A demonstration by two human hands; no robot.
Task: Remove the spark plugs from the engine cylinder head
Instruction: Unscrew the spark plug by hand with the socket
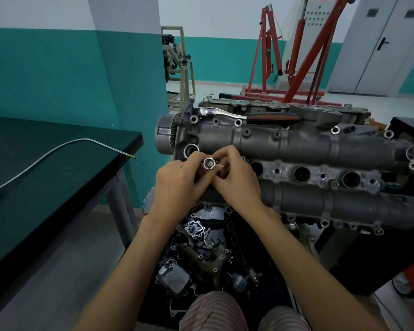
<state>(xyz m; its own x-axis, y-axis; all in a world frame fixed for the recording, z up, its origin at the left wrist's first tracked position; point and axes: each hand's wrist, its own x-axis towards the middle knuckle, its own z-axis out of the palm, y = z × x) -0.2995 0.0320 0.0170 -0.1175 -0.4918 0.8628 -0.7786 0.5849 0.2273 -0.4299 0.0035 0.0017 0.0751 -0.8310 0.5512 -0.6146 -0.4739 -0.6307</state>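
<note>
cylinder head [308,144]: matt grey cast metal | ratchet [221,112]: polished chrome | table [46,187]: glossy black

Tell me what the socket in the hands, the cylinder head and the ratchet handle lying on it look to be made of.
Socket: polished, probably chromed steel; bright mirror-like rim. Cylinder head: looks like cast aluminium, with a dull grey, slightly rough, stained surface. Ratchet: shiny chromed metal shaft, with a dark red and black grip that seems to be rubber or plastic.

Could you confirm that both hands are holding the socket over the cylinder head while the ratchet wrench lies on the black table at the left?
Not quite: the ratchet wrench lies on top of the cylinder head, not the table, as the head view shows. Both hands, left hand and right hand, do hold the socket.
</note>
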